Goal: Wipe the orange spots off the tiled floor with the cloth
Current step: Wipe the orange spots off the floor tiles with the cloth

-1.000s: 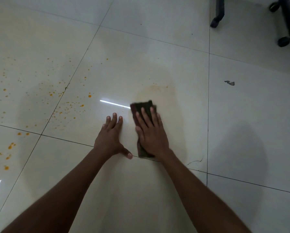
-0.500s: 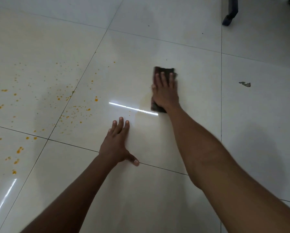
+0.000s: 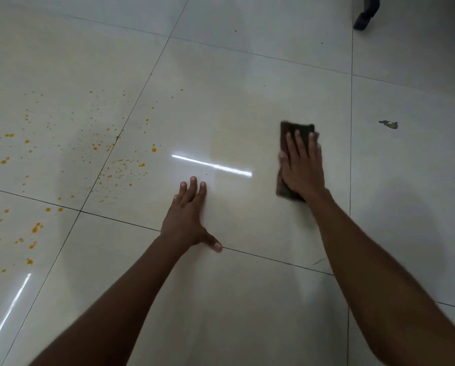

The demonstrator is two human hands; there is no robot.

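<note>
A dark folded cloth [image 3: 301, 130] lies flat on the pale tiled floor [image 3: 247, 83], right of centre. My right hand [image 3: 301, 167] presses down on it, fingers spread over the top, so only its far edge and left side show. My left hand [image 3: 188, 217] is planted flat on the floor to the left of the cloth, fingers apart, holding nothing. Several orange spots [image 3: 154, 149] are scattered over the tiles at the left, well away from the cloth. A faint yellowish smear [image 3: 231, 143] sits between the spots and the cloth.
A dark chair leg [image 3: 365, 19] stands at the top right. A small grey chip mark [image 3: 389, 124] shows on the tile to the right of the cloth. Dark grout lines cross the floor. Bright light streaks reflect off the glossy tiles.
My right hand pushed the cloth away from beside my left hand, then slid it to the right and a little back toward me. My left hand stayed planted.
</note>
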